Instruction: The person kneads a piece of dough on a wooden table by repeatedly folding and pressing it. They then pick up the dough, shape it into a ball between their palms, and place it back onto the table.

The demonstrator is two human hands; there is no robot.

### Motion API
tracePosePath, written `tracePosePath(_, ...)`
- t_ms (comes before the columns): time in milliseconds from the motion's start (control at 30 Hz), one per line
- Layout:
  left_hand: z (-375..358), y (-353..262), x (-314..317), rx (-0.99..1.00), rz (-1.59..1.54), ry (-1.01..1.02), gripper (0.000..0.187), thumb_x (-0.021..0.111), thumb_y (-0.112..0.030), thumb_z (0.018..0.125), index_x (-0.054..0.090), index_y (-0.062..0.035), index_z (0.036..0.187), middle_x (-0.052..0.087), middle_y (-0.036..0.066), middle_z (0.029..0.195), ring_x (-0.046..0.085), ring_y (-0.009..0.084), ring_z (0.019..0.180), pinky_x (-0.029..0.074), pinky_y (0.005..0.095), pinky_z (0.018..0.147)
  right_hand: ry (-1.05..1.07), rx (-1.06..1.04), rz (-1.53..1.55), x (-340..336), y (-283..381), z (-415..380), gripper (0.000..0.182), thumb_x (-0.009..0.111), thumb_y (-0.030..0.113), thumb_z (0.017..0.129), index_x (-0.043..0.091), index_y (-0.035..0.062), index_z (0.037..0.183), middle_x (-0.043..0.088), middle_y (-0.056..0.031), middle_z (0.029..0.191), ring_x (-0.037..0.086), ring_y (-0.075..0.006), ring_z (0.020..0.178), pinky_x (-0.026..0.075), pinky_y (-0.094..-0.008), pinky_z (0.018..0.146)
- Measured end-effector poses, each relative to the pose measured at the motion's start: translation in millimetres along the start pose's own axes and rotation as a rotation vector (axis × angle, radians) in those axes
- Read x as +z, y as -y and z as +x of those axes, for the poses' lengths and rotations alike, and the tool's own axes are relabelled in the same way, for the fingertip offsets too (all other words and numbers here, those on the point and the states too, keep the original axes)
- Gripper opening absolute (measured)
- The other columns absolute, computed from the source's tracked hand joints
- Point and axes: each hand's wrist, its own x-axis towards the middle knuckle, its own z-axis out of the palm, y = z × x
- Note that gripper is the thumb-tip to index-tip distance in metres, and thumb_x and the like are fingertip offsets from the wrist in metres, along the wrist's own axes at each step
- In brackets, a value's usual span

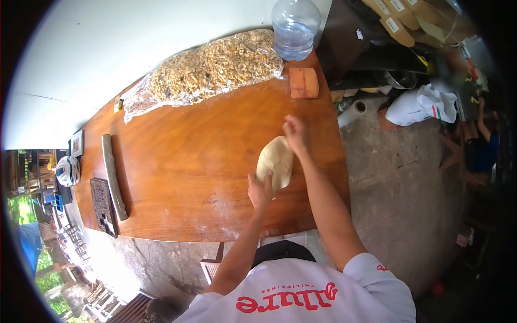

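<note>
A pale, flat oval piece lies over the brown wooden table, a little right of its middle. My left hand holds its lower left edge, with the thumb on top of the piece. At the upper right edge of the piece is my right hand, its fingers curled closed. Whether those fingers pinch anything is too small to tell.
A clear bag of brown flakes lies along the table's back edge, beside a large water bottle and an orange-brown block. At the left are a long grey roll and a dark carved panel.
</note>
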Motion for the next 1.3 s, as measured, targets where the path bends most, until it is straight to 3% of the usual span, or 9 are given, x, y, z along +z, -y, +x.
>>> tracePosePath(33,-11.4,-0.8,-4.2,-0.085,-0.092,0.074,0.067,0.063,-0.06,0.089,0.057,0.0028,0.111,0.063,0.029,0.113,0.063,0.0401,0.106,0.048,0.0489,0.092,0.297,-0.227,-0.283,-8.5,6.0,-15.2,0.026,0.061,0.018,0.093,0.068,0.0048,0.115,0.069,-0.0161,0.114,0.063,-0.0342,0.111,0.045,-0.0467,0.104)
tracePosePath(67,-16.2,5.4,-7.2,-0.075,-0.106,0.07,0.067,0.063,-0.06,0.089,0.057,0.0028,0.111,0.063,0.029,0.113,0.063,0.0401,0.106,0.048,0.0489,0.092,0.134,-0.481,-0.439,5.6,7.2,-46.5,0.025,0.062,0.016,0.092,0.068,0.0044,0.113,0.067,-0.0163,0.118,0.06,-0.0372,0.114,0.042,-0.0498,0.106)
tracePosePath(167,-10.4,41.2,-21.7,-0.039,-0.18,0.108,0.071,0.065,-0.062,0.087,0.057,0.0028,0.113,0.062,0.031,0.112,0.063,0.0407,0.105,0.048,0.0486,0.092,0.253,-0.188,-0.254,9.9,45.5,-100.7,0.035,0.061,0.013,0.088,0.062,0.0008,0.122,0.06,-0.0202,0.13,0.051,-0.0411,0.127,0.04,-0.0518,0.109)
tracePosePath(267,2.6,58.4,-34.1,-0.119,-0.273,-0.059,0.061,0.059,-0.052,0.095,0.056,0.0055,0.115,0.066,0.029,0.109,0.064,0.0439,0.104,0.048,0.0491,0.089,0.136,-0.435,-0.445,0.0,70.2,-160.1,0.049,0.061,0.01,0.085,0.053,0.0,0.133,0.053,-0.0223,0.138,0.045,-0.0428,0.133,0.036,-0.0534,0.111)
tracePosePath(467,28.8,48.8,-33.7,0.713,-0.284,-0.23,0.049,0.057,-0.043,0.098,0.058,-0.0005,0.124,0.064,0.023,0.113,0.061,0.0426,0.107,0.049,0.0476,0.09,0.392,-0.45,-0.595,-29.4,112.0,-243.9,0.05,0.068,0.007,0.078,0.058,0.0023,0.127,0.051,-0.0209,0.14,0.046,-0.0384,0.132,0.039,-0.0482,0.11)
tracePosePath(533,32.7,51.7,-30.2,0.548,-0.212,0.129,0.045,0.059,-0.038,0.096,0.059,-0.0003,0.12,0.064,0.023,0.11,0.062,0.0407,0.103,0.049,0.0473,0.089,0.375,-0.439,-0.535,-30.0,115.6,-229.3,0.035,0.066,0.009,0.081,0.064,0.0024,0.115,0.06,-0.0184,0.129,0.054,-0.0351,0.125,0.045,-0.0452,0.103)
tracePosePath(667,-1.4,53.1,-48.7,0.428,-0.395,0.264,0.035,0.061,-0.019,0.091,0.059,0.002,0.119,0.065,0.021,0.118,0.063,0.035,0.111,0.049,0.0417,0.096,-0.018,-0.184,-0.304,-12.8,106.1,-193.8,0.023,0.059,0.012,0.089,0.067,0.0024,0.108,0.069,-0.0152,0.11,0.061,-0.0344,0.111,0.047,-0.0456,0.097)
tracePosePath(1000,-5.0,93.2,-4.4,0.77,0.092,-0.237,0.045,0.052,-0.016,0.095,0.048,-0.0018,0.138,0.046,0.024,0.143,0.039,0.0451,0.137,0.031,0.0565,0.115,0.118,-0.43,-0.727,15.7,61.7,-189.0,0.043,0.047,0.027,0.092,0.062,0.0096,0.128,0.057,-0.0159,0.133,0.049,-0.0383,0.127,0.032,-0.0568,0.11)
tracePosePath(1300,98.5,19.7,-1.7,0.64,0.269,-0.176,0.053,0.045,-0.037,0.096,0.051,-0.0064,0.138,0.049,0.017,0.143,0.041,0.0374,0.138,0.023,0.0551,0.118,0.126,-0.441,-0.664,45.2,44.5,-45.6,0.031,0.056,0.022,0.083,0.065,0.0074,0.109,0.06,-0.0148,0.119,0.054,-0.0344,0.116,0.039,-0.0511,0.099)
